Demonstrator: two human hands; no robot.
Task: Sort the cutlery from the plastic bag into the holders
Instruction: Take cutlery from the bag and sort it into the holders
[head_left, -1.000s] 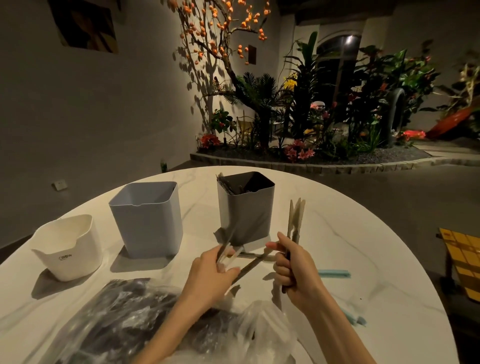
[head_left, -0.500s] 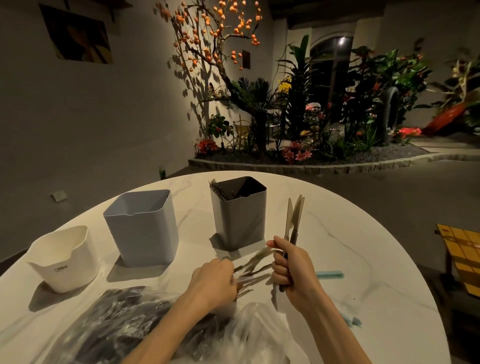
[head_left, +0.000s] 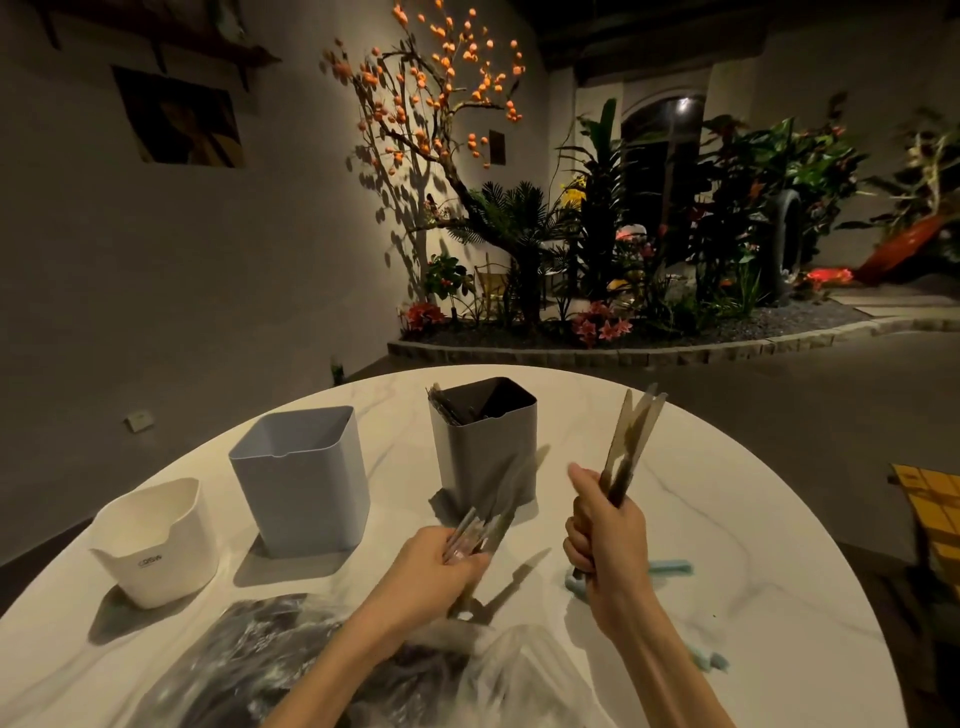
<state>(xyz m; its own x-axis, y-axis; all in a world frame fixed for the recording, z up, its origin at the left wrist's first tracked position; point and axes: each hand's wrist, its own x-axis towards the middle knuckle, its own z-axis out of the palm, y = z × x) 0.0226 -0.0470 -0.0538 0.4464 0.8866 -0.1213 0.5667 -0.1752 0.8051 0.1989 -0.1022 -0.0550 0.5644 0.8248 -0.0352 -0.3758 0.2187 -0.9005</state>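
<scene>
Three holders stand on the round marble table (head_left: 701, 519): a low white one (head_left: 156, 540) at the left, a light blue one (head_left: 304, 478) in the middle, and a grey one (head_left: 485, 441) holding dark cutlery. My left hand (head_left: 441, 566) grips a bundle of translucent cutlery (head_left: 491, 514), blurred, angled toward the grey holder. My right hand (head_left: 605, 535) holds a second bunch of cutlery (head_left: 631, 441) upright, tips fanned out. The clear plastic bag (head_left: 270, 665) with dark cutlery inside lies at the near edge under my forearms.
Pale blue strips lie on the table to the right of my right hand (head_left: 670, 566) and near the right forearm (head_left: 709, 662). A yellow stool (head_left: 930, 509) stands off the table's right edge. A planted garden bed (head_left: 623, 291) fills the background.
My left hand has lifted its bundle off the table and pointed it toward the grey holder. My right hand has kept its bunch upright. The camera tilted upward slightly.
</scene>
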